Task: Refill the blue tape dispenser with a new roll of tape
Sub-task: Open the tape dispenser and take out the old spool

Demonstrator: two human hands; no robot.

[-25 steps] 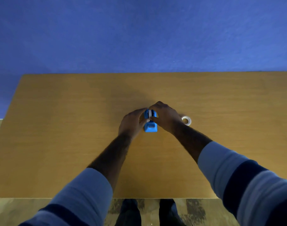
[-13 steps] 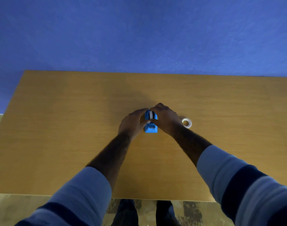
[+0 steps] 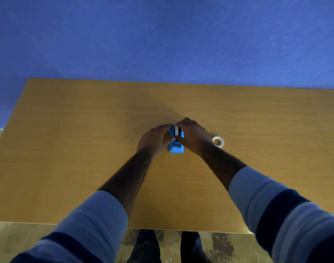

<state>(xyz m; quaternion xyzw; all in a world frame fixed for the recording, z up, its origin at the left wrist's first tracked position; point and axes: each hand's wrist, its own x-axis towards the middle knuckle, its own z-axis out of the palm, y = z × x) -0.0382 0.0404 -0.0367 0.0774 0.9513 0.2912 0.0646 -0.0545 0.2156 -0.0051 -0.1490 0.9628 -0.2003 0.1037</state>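
Observation:
The small blue tape dispenser (image 3: 176, 146) stands in the middle of the wooden table (image 3: 67, 149), its cutter end toward me. A pale roll of tape (image 3: 176, 130) sits upright in its slot. My left hand (image 3: 155, 141) grips the dispenser's left side, thumb near the roll. My right hand (image 3: 194, 137) holds the right side, fingers curled over the top by the roll. A second, whitish tape ring (image 3: 218, 141) lies flat on the table just right of my right wrist.
The table's far edge meets a blue wall (image 3: 162, 44). Its near edge runs in front of my legs and shoes (image 3: 168, 247), with patterned floor below. The table's left edge slants at the far left.
Both hands stay on the dispenser with only slight finger shifts. The view has tilted a little, so the scene sits slightly lower and to the right.

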